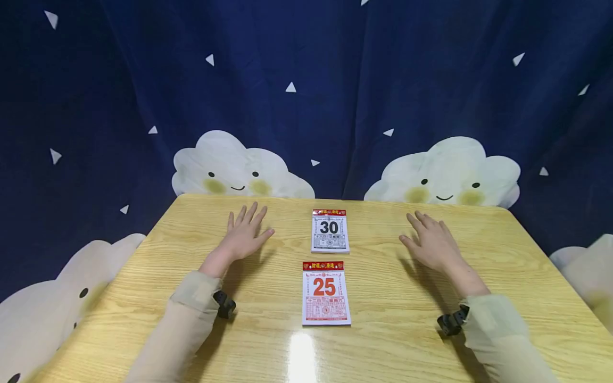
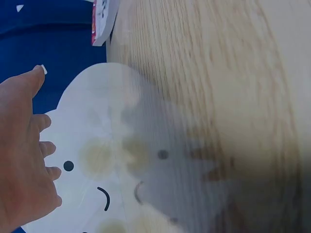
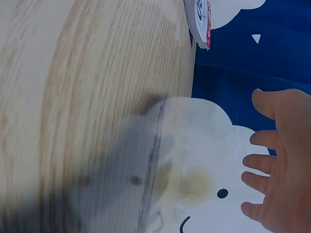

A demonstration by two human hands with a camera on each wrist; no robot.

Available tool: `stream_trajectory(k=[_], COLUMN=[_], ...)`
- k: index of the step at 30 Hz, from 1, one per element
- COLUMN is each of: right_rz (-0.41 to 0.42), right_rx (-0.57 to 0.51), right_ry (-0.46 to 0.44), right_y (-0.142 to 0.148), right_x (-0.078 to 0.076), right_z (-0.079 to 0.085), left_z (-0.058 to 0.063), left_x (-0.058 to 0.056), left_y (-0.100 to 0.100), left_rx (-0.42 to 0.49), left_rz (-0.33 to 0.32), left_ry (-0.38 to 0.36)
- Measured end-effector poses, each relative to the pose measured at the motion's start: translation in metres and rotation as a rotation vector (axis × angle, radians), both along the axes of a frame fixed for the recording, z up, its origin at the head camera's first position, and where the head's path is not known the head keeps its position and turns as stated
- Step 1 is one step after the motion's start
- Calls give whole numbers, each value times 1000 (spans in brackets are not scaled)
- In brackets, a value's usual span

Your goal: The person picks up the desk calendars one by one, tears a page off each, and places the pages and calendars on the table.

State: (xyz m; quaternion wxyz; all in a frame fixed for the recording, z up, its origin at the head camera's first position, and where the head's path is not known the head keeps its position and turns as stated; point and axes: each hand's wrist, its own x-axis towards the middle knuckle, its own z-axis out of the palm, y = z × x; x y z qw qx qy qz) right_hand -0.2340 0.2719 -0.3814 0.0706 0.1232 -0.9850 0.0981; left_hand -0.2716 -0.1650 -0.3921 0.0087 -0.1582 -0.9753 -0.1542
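Note:
Two tear-off calendar pads lie in a column on the wooden table. The farther calendar (image 1: pixel 330 232) has a red header and a black "30"; the nearer calendar (image 1: pixel 326 295) carries a red "25". To their left my left hand (image 1: pixel 243 238) is held over the table, fingers spread and empty. My right hand (image 1: pixel 431 242) is over the right side, its fingers extended, also holding nothing. Both wrist views catch a calendar at the top: a pad edge (image 2: pixel 103 22) in the left one and a pad edge (image 3: pixel 199 24) in the right one.
The glossy wooden table (image 1: pixel 392 351) has its far edge against a dark blue curtain (image 1: pixel 335 80) printed with white triangles and smiling clouds. Each wrist wears a small black camera, such as the left wrist camera (image 1: pixel 224 305). Light sleeves cover both forearms.

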Motion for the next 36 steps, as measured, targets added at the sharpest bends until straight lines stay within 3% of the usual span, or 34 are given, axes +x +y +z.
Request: stream_trajectory(k=[9,20,36], right_rz=[27,58,38], right_rx=[-3,-15,-86], right_ry=[-30,-19,-30], right_y=[-13,-34,-62], right_x=[-4,-13,-22], right_z=[-2,-8,-15], left_z=[-2,-7,-7], left_x=[-4,-10,-15], left_y=[7,19,40], left_rx=[-42,-30,-56], left_rz=[-2,-18,-43], left_ry=[-6,-13,5])
